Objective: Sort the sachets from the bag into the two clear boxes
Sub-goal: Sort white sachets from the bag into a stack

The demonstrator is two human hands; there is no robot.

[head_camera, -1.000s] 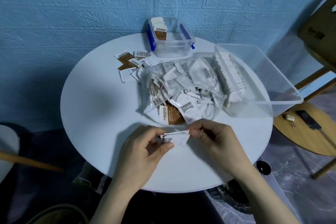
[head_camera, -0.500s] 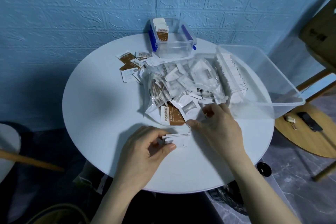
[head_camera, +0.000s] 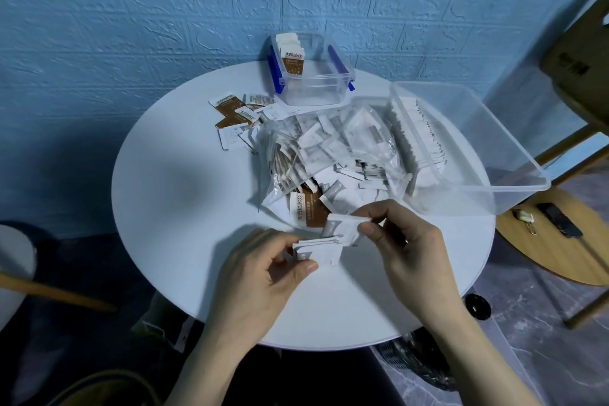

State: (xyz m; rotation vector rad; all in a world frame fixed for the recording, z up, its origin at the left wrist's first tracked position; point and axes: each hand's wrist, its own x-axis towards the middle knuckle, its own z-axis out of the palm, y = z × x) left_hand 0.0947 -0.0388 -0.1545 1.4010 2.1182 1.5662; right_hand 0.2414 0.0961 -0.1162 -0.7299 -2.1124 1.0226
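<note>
On the round white table lies a crinkled clear bag, its mouth spilling flat paper sachets, mostly white with a few brown. Just in front of the bag, the left hand grips a thin stack of white sachets between thumb and curled fingers. The right hand pinches one white sachet just above that stack, fingers bent. Behind the bag stands a small box of clear plastic with blue clips, brown sachets upright at its left end. Right of the bag, touching it, a large box holds a row of white sachets on edge. Left of the bag lie loose sachets, brown and white. A wooden stool stands right of the table.
</note>
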